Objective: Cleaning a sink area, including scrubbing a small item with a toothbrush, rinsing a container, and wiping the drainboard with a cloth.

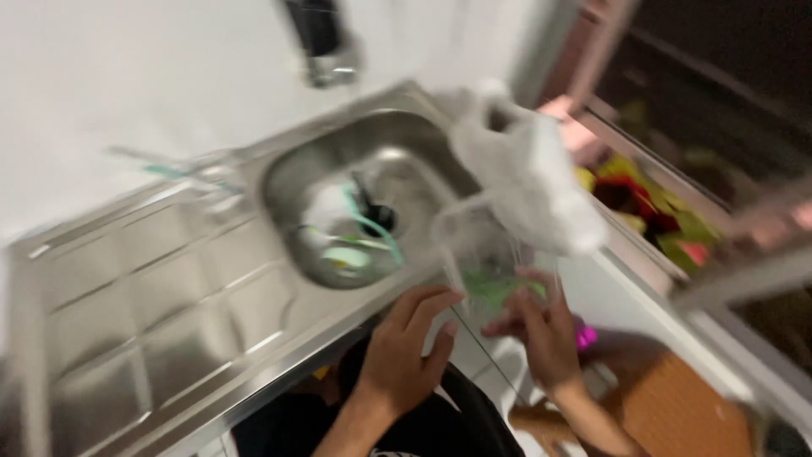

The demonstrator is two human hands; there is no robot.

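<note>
The picture is strongly blurred by motion. My right hand [541,326] grips the bottom of a clear plastic container [486,250] with something green inside it. A thin white plastic bag [529,173] bulges out of the container's top. My left hand [410,343] is beside the container with its fingers spread, touching or nearly touching its lower left side. Both hands are just in front of the steel sink [279,182], over its front edge.
The sink bowl holds dishes and utensils [355,237], some pale green. A ribbed steel draining board [144,288] lies to the left. A dark tap [321,42] hangs above. Colourful items [643,207] sit on the right; a brown mat [685,406] lies below.
</note>
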